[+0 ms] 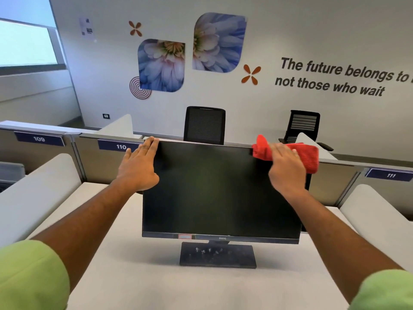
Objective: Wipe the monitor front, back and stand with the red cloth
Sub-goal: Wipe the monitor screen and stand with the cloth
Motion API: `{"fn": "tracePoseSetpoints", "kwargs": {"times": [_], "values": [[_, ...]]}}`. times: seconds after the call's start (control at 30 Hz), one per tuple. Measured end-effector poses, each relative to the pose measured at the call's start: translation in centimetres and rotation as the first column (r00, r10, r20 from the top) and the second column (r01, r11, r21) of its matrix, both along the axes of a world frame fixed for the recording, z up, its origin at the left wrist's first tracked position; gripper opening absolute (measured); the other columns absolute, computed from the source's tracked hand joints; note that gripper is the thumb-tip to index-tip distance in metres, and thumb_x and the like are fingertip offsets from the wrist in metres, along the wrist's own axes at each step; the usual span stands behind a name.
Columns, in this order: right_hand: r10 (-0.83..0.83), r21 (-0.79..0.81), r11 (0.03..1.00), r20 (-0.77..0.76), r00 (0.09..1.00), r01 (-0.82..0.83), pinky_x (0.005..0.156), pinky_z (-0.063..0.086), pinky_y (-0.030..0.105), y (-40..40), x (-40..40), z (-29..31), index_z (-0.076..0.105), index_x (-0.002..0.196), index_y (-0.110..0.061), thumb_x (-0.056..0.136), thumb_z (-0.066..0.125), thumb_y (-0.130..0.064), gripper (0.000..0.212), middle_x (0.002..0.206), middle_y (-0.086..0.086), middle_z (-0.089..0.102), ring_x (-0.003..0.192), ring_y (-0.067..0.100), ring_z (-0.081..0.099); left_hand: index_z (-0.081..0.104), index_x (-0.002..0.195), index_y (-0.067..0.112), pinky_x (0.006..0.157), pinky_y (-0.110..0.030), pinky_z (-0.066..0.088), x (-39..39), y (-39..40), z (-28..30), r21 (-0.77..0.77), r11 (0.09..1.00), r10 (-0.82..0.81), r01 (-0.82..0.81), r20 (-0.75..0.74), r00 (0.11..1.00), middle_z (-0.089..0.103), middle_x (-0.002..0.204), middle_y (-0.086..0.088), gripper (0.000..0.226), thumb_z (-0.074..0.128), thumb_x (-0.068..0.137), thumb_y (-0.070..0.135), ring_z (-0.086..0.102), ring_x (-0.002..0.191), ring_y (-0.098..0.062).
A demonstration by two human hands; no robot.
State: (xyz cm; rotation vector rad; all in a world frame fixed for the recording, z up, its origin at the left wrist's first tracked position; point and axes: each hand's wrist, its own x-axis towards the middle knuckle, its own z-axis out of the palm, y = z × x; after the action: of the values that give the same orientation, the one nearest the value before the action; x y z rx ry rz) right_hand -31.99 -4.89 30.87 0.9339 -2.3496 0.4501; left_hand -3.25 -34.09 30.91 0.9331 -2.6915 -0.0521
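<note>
A black monitor [214,191] with a dark screen stands on the white desk, facing me, on a flat rectangular stand base [218,256] that shows dust marks. My left hand [139,166] lies flat on the monitor's top left corner, fingers over the upper edge. My right hand [286,168] presses the red cloth [306,155] against the top right corner of the screen. The cloth is folded and sticks out past the monitor's right edge. The monitor's back is hidden.
The white desk [134,265] has curved white side dividers left [38,189] and right [375,211]. A partition with labels 109, 110 and 111 runs behind the monitor. Two black office chairs [204,125] stand beyond it by the wall.
</note>
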Motion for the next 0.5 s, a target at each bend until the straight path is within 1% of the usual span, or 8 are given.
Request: {"fn": "tracePoseSetpoints", "kwargs": {"times": [0.1,0.2,0.3,0.33,0.4,0.43,0.5], "values": [[-0.065,-0.044,0.997,0.040,0.997,0.066,0.127,0.026,0.051,0.2,-0.3,-0.2,0.053,0.150,-0.014,0.089,0.054,0.002,0.063,0.149,0.010,0.058,0.146,0.032,0.047,-0.011,0.160,0.025,0.124,-0.050,0.001,-0.2,-0.1,0.3,-0.016,1.000,0.000,0.001,0.043,0.999,-0.013,0.169,0.003,0.105,0.064,0.087,0.027,-0.002,0.156,-0.023],[-0.070,-0.084,0.994,0.042,0.997,0.074,0.127,0.026,0.052,-3.1,1.5,0.0,0.058,0.145,-0.011,0.088,0.052,0.000,0.058,0.144,0.012,0.062,0.143,0.033,0.050,-0.013,0.160,0.023,0.125,-0.049,0.000,-0.2,-0.2,0.1,-0.006,1.000,0.018,-0.018,0.065,0.998,-0.013,0.169,0.000,0.105,0.063,0.087,0.028,-0.004,0.156,-0.025],[0.051,-0.068,0.996,-0.025,0.998,-0.053,0.120,0.036,0.054,-7.6,5.2,-0.3,0.062,0.140,-0.011,0.086,0.044,-0.005,0.058,0.133,0.013,0.066,0.129,0.036,0.058,-0.013,0.160,0.023,0.126,-0.049,0.001,0.0,-0.5,0.0,-0.013,1.000,0.017,-0.016,0.067,0.998,-0.012,0.169,0.000,0.106,0.063,0.087,0.028,-0.004,0.156,-0.025],[0.109,-0.062,0.992,-0.049,0.993,-0.112,0.120,0.037,0.054,-9.2,6.7,-0.4,0.061,0.142,-0.011,0.086,0.038,-0.008,0.060,0.132,0.012,0.066,0.129,0.036,0.058,-0.012,0.160,0.023,0.126,-0.049,0.001,0.0,-0.4,0.1,-0.017,1.000,0.013,-0.012,0.068,0.998,-0.011,0.169,0.000,0.106,0.063,0.086,0.028,-0.003,0.156,-0.025],[0.208,-0.020,0.978,-0.061,0.976,-0.210,0.124,0.032,0.053,-12.2,9.7,-0.3,0.054,0.149,-0.012,0.089,0.032,-0.010,0.064,0.141,0.010,0.061,0.137,0.034,0.051,-0.011,0.160,0.023,0.126,-0.048,0.001,0.0,-0.4,0.3,-0.023,1.000,0.010,-0.008,0.073,0.997,-0.010,0.169,-0.001,0.105,0.063,0.086,0.028,-0.001,0.156,-0.025],[0.241,0.008,0.970,-0.053,0.969,-0.241,0.126,0.028,0.052,-13.3,10.9,-0.2,0.050,0.153,-0.013,0.093,0.035,-0.008,0.062,0.146,0.010,0.058,0.142,0.032,0.047,-0.010,0.160,0.022,0.125,-0.048,0.001,0.0,-0.3,0.4,-0.027,1.000,0.015,-0.013,0.079,0.997,-0.009,0.169,-0.001,0.104,0.063,0.086,0.028,0.000,0.156,-0.025],[0.279,0.054,0.959,-0.048,0.959,-0.277,0.129,0.025,0.051,-14.7,12.2,0.1,0.044,0.157,-0.013,0.101,0.048,-0.009,0.056,0.152,0.009,0.053,0.147,0.031,0.043,-0.008,0.161,0.021,0.126,-0.048,0.002,0.2,-0.3,0.4,-0.033,0.999,0.033,-0.030,0.091,0.995,-0.008,0.169,-0.001,0.104,0.063,0.086,0.027,0.001,0.156,-0.025]]}}
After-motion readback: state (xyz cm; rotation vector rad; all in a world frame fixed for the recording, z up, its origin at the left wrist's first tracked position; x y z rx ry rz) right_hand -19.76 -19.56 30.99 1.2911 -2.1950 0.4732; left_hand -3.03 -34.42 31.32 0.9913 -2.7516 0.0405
